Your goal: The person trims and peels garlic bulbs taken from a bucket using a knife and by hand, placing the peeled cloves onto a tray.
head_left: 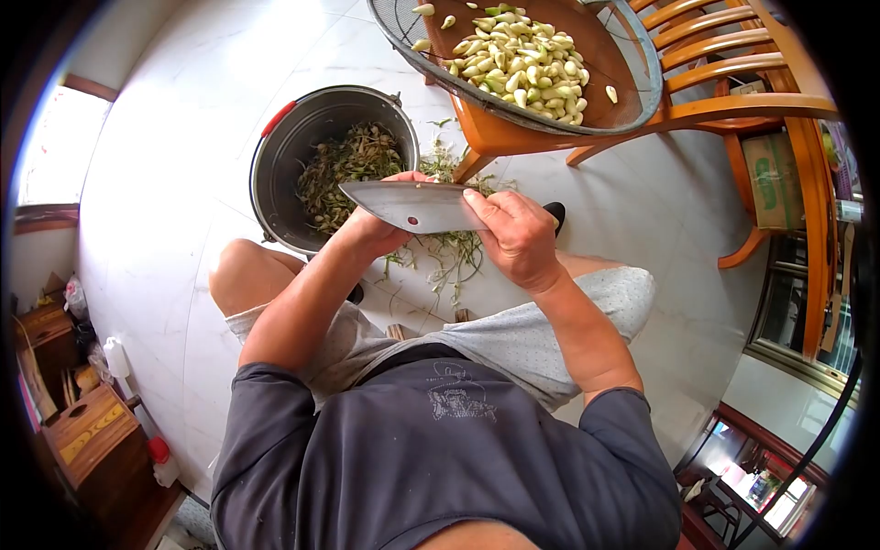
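Observation:
A broad kitchen knife [422, 203] with a pointed tip and a small hole in its blade lies level across my lap's front. My right hand [521, 240] is closed round its handle end, thumb and finger pressed against the blade. Behind the blade is my left hand [374, 235], its fingers curled and mostly covered; what they hold is hidden. Just beyond it stands a metal bucket [284, 151] containing greenish-brown trimmings [344, 174]. Stringy roots and leaves [454, 266] are scattered on the floor below my hands.
A wooden chair [490, 137] at the upper right bears a round mesh sieve [632, 78] of small white-green bulbs [522, 60]. A cardboard box [775, 179] sits beneath another chair. Wooden cabinets [96, 435] are at the left, on a pale tiled floor [174, 174].

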`<control>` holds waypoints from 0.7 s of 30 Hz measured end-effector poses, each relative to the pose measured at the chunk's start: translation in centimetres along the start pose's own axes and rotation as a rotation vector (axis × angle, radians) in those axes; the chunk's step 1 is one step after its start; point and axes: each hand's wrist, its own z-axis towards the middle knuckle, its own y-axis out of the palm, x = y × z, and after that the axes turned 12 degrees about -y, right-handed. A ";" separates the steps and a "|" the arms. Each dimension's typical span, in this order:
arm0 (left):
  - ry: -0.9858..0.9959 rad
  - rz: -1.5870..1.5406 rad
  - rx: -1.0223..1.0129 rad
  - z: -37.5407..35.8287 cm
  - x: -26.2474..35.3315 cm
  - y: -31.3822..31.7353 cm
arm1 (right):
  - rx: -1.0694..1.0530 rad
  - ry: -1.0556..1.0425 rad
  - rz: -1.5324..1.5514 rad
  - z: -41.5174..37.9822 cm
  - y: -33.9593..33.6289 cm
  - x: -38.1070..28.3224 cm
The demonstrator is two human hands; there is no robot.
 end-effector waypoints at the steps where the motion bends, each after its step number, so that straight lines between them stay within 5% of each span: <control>1: 0.000 0.002 -0.001 0.1 0.0 -0.1 | -0.003 -0.002 -0.002 0.0 -0.1 0.0; 6: -0.009 -0.023 0.062 0.3 -0.5 -0.2 | -0.012 0.005 -0.012 -0.1 -0.3 -0.2; 9: -0.031 0.029 -0.113 0.1 -0.1 -0.6 | -0.023 0.072 -0.008 -0.6 -0.2 -0.2; 10: -0.062 0.254 0.080 -0.3 0.6 1.2 | -0.036 0.199 0.046 -1.2 0.2 0.3; 16: -0.023 0.223 0.001 -0.9 0.9 2.7 | -0.105 0.727 0.257 -2.8 -0.7 2.6; 21: 0.103 0.241 0.047 0.1 0.8 1.7 | -0.054 0.733 0.309 -1.5 -1.0 1.7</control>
